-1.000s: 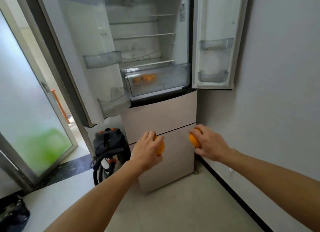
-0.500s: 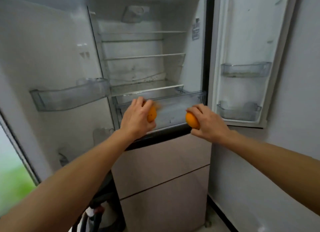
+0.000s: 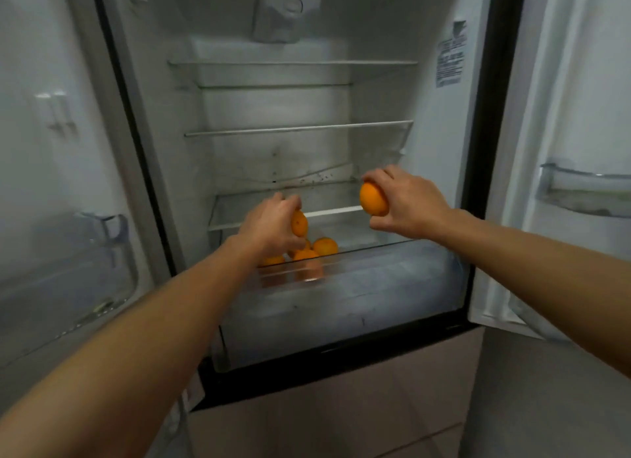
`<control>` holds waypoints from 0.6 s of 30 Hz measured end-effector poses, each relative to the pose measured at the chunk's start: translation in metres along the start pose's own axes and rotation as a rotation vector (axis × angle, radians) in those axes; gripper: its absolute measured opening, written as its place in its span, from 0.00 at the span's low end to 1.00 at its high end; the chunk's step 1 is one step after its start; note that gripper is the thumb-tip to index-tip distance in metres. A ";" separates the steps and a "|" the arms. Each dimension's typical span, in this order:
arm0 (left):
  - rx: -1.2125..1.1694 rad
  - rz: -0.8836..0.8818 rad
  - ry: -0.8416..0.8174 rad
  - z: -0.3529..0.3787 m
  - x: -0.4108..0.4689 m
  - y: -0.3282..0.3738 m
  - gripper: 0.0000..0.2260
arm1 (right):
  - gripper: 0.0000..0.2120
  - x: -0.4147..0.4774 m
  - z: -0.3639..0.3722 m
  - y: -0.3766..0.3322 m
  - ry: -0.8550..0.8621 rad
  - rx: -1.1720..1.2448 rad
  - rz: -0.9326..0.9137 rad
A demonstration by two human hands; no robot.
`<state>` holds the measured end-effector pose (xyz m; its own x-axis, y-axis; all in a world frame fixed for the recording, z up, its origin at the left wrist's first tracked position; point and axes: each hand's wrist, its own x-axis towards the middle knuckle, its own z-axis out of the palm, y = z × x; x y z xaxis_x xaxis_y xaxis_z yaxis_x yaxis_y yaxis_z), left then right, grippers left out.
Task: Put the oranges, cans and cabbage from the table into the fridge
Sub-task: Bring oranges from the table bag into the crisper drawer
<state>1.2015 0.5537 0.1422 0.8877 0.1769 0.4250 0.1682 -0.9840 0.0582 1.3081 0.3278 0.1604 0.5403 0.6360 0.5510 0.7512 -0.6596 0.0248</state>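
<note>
Both hands are working over the open crisper drawer (image 3: 375, 286). The left hand (image 3: 273, 225) is gripping one orange (image 3: 299, 222) just above the stored oranges (image 3: 324, 246). The right hand (image 3: 409, 204) is clasping a second orange (image 3: 373, 199) higher up. Advised: lower each fruit before releasing, setting it beside the pile, not dropping it.

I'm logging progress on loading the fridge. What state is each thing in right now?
Left door: open.
Right door: open.
Drawer: pulled out.
Drawer oranges: lying in the drawer, at its left.
Left hand: grips left orange just above the drawer oranges.
Right hand: grips right orange, held up, not yet in the drawer.
</note>
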 end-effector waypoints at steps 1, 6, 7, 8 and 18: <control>0.043 -0.005 -0.054 0.006 0.009 -0.004 0.29 | 0.33 0.018 0.010 0.004 -0.091 -0.021 -0.019; 0.208 -0.070 -0.356 0.043 0.047 -0.017 0.31 | 0.30 0.093 0.080 0.010 -0.545 -0.171 -0.204; 0.233 -0.082 -0.414 0.052 0.053 -0.017 0.27 | 0.29 0.103 0.097 0.009 -0.598 -0.192 -0.246; 0.251 -0.091 -0.471 0.060 0.059 -0.017 0.23 | 0.27 0.112 0.113 0.008 -0.644 -0.205 -0.284; 0.202 -0.223 -0.820 0.115 0.081 -0.038 0.21 | 0.27 0.135 0.216 -0.004 -1.000 -0.101 -0.387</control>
<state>1.3160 0.6075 0.0702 0.8403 0.4004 -0.3654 0.3790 -0.9159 -0.1319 1.4599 0.5034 0.0542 0.3719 0.8173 -0.4402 0.9277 -0.3438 0.1454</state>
